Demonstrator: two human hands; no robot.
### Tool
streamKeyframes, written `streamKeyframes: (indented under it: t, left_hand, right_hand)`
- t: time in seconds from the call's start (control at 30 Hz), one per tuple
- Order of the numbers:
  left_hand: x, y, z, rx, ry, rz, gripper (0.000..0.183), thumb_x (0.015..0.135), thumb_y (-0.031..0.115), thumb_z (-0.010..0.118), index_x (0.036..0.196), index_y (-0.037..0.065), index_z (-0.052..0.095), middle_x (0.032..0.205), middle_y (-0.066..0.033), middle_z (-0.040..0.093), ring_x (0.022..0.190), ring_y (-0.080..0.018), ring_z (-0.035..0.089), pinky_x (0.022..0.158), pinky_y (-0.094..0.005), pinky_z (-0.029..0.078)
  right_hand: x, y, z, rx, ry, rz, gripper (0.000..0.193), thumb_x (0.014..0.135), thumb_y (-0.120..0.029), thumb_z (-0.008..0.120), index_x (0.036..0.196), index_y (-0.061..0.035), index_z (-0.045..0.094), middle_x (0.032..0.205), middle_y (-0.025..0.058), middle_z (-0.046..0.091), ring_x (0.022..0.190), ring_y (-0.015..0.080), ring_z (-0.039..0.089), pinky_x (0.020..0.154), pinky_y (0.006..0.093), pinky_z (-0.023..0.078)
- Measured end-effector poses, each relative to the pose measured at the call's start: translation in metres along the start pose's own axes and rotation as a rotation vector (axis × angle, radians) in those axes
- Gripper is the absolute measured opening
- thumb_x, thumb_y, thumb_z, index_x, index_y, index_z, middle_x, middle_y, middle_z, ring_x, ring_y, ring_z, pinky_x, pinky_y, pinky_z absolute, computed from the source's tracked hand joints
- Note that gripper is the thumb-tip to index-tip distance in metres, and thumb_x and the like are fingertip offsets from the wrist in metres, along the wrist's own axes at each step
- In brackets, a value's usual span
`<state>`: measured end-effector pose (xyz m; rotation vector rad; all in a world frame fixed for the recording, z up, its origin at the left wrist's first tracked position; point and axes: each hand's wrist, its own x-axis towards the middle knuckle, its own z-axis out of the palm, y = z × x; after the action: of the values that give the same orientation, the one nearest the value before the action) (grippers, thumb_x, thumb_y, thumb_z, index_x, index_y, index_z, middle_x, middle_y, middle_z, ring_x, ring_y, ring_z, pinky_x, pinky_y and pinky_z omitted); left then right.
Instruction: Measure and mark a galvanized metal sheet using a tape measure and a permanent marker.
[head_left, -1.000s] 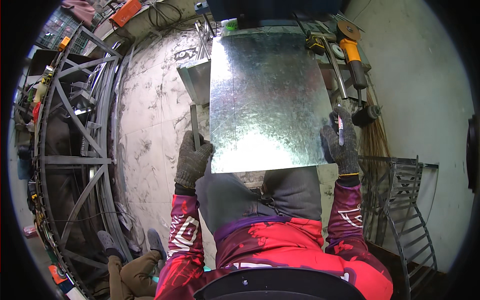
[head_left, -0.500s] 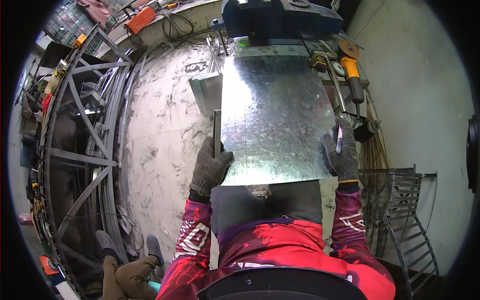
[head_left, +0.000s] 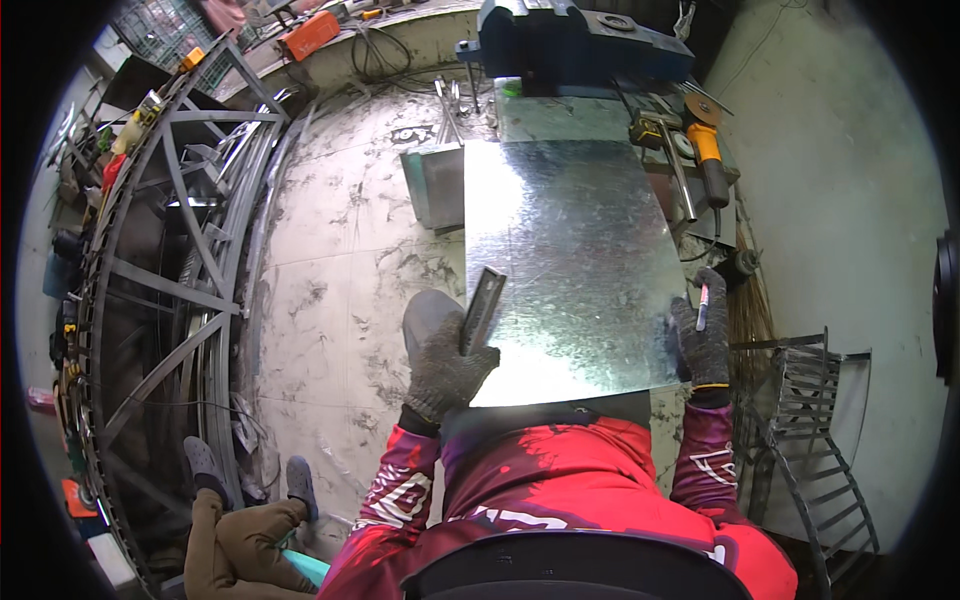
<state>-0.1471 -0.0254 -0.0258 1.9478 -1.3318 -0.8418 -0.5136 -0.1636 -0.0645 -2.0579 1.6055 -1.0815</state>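
Note:
In front of me lies a shiny galvanized metal sheet [head_left: 575,250], its near edge by my waist. My left hand [head_left: 445,375], in a dark knitted glove, is closed round a short, straight grey metal bar [head_left: 484,308], which slants up over the sheet's lower left part; the thumb lies at the sheet's near left corner. At the right edge is my gloved right hand [head_left: 703,345], closed with a white marker pen [head_left: 704,305] standing up among its fingers. Its thumb side is against the sheet edge; the finger pads are hidden.
A blue bench vise [head_left: 580,50] sits beyond the sheet. At the back right lie a yellow angle grinder [head_left: 706,155] and a tape measure [head_left: 646,131]. A metal rack [head_left: 205,250] runs along the left. A seated person's legs [head_left: 235,535] show lower left, a ladder-like frame [head_left: 820,450] right.
The bar in my left hand has swung from upright beside the sheet to slanting over it. The sheet and both hands appear lower and farther right as the view shifts.

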Motion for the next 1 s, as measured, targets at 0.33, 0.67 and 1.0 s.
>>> streamKeyframes:
  t: [0.33, 0.67, 1.0]
  left_hand:
    - [-0.020, 0.039, 0.026, 0.132, -0.172, 0.109, 0.045, 0.078, 0.033, 0.076, 0.104, 0.001, 0.059, 0.081, -0.0210, 0.068, 0.078, -0.0371, 0.070, 0.072, -0.0482, 0.054]
    - [0.011, 0.045, -0.017, 0.440, 0.074, 0.169, 0.033, 0.089, 0.030, 0.064, 0.109, 0.005, 0.059, 0.084, -0.0253, 0.070, 0.078, -0.0460, 0.070, 0.074, -0.0554, 0.056]
    - [0.113, -0.051, -0.098, 0.564, 0.167, -0.222, 0.045, 0.086, 0.038, 0.070, 0.109, 0.002, 0.058, 0.099, -0.0261, 0.072, 0.092, -0.0375, 0.073, 0.079, -0.0467, 0.057]
  right_hand:
    - [0.084, 0.046, 0.011, -0.222, -0.075, -0.163, 0.040, 0.086, -0.016, 0.072, 0.123, -0.0028, 0.059, 0.117, 0.0242, 0.065, 0.109, 0.0414, 0.064, 0.096, 0.0448, 0.051]
    - [0.190, 0.034, 0.042, -0.333, -0.189, -0.389, 0.037, 0.089, -0.016, 0.071, 0.123, -0.0038, 0.061, 0.119, 0.0215, 0.068, 0.112, 0.0379, 0.066, 0.099, 0.0418, 0.052]
    - [0.211, 0.072, 0.078, -0.204, -0.257, -0.501, 0.043, 0.092, -0.022, 0.068, 0.130, -0.0048, 0.060, 0.126, 0.0214, 0.066, 0.117, 0.0396, 0.064, 0.103, 0.0436, 0.051]
